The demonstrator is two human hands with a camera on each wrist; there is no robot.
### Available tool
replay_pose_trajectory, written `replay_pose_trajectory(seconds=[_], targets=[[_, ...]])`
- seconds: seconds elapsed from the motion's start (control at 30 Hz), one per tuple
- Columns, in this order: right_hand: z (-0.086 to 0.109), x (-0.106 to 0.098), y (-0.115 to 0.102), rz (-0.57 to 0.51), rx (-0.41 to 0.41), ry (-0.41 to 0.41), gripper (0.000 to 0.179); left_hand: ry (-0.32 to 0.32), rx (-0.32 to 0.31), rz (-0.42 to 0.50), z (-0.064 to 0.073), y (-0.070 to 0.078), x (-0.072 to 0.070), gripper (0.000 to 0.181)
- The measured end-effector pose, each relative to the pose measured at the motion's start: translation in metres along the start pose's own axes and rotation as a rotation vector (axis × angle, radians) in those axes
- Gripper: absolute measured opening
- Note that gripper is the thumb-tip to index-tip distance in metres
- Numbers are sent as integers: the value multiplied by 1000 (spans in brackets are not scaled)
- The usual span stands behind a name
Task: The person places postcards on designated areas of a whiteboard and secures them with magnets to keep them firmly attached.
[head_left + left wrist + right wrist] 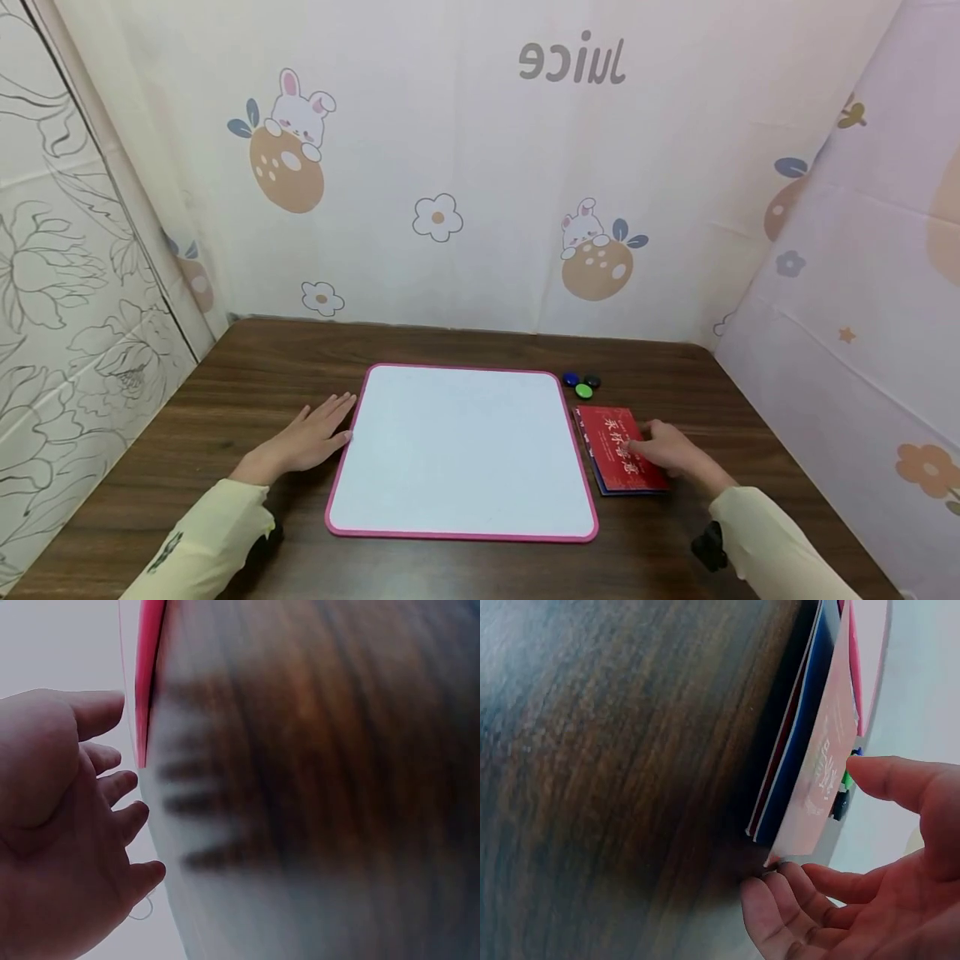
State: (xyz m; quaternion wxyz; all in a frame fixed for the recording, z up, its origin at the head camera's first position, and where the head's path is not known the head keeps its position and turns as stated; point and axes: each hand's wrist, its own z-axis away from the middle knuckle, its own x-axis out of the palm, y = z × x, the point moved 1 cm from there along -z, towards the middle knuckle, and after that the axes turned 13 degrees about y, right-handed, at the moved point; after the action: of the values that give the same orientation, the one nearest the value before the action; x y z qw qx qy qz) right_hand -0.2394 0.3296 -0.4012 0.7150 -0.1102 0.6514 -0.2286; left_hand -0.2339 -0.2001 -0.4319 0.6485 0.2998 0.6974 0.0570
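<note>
A white board (461, 454) with a pink rim lies flat on the dark wooden table. Beside its left edge, my left hand (311, 435) rests with fingers spread and nothing in it; the left wrist view shows the palm (60, 802) and the pink rim nearby. To the board's right is a small stack of cards topped by a red card (611, 437) with white characters. My right hand (671, 450) is at the stack's right edge, thumb (889, 780) over the red card, fingers (780, 907) bent beside the near edge. A blue card (802, 742) shows beneath the red one.
Behind the stack sit three small round pieces: blue (571, 379), black (592, 381) and green (583, 391). A printed curtain (450, 275) hangs along the table's far edge, with more fabric at both sides.
</note>
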Motion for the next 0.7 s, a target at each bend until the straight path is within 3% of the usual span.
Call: replay_pose_trajectory(seconds=[0.27,0.5,0.7], targets=[[-2,6,2,16,-18,33,56,-64,-6,16,0,-1,3,59],[-5,13,6,23,-9,43,37,-68,-5,12,0,-1,4,58],[-7,12,7,5,15,33,40,-73,-8,10,0,1,3,58]])
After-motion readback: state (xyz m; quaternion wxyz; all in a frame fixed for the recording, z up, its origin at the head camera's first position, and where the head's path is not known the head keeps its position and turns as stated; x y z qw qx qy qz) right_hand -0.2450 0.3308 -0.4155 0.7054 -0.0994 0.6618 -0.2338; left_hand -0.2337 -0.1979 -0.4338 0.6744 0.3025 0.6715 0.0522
